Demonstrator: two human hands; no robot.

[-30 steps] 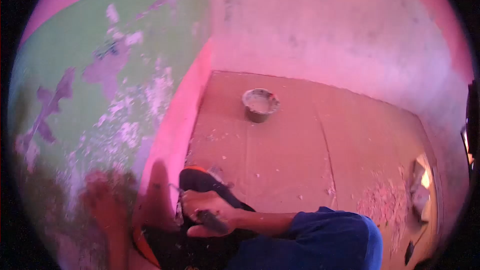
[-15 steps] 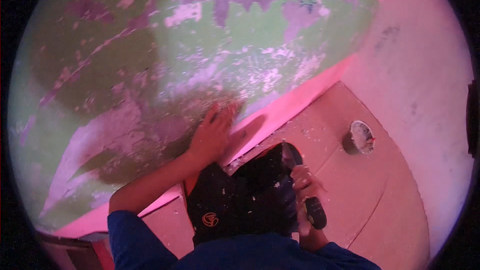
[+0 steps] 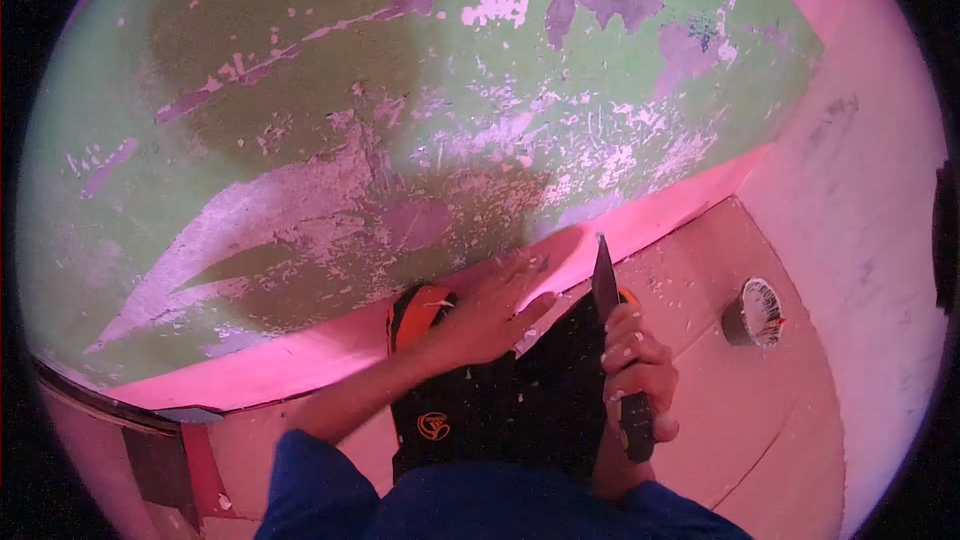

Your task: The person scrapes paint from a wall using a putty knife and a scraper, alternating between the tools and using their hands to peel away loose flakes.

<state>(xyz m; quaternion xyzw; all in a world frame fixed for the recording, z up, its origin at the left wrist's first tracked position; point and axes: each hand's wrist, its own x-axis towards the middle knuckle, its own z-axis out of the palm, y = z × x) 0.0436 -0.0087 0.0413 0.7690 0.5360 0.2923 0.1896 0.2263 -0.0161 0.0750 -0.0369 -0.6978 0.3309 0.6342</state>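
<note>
My right hand is closed around the dark handle of a knife-like scraper, its pointed blade up towards the wall's lower edge. My left hand is slightly blurred, fingers apart, over my dark trousers near the pink lower band. It holds nothing. Ahead, the green wall has peeling paint, with pale and purplish bare patches and many small flakes in its lower middle part.
A small round tub with a whitish rim stands on the reddish floor covering at the right. A pale surface lies beyond it. At the lower left is a dark and red object.
My left hand has come off the peeling wall and down towards my lap. The blade in my right hand now points up more visibly. The camera view has shifted left.
</note>
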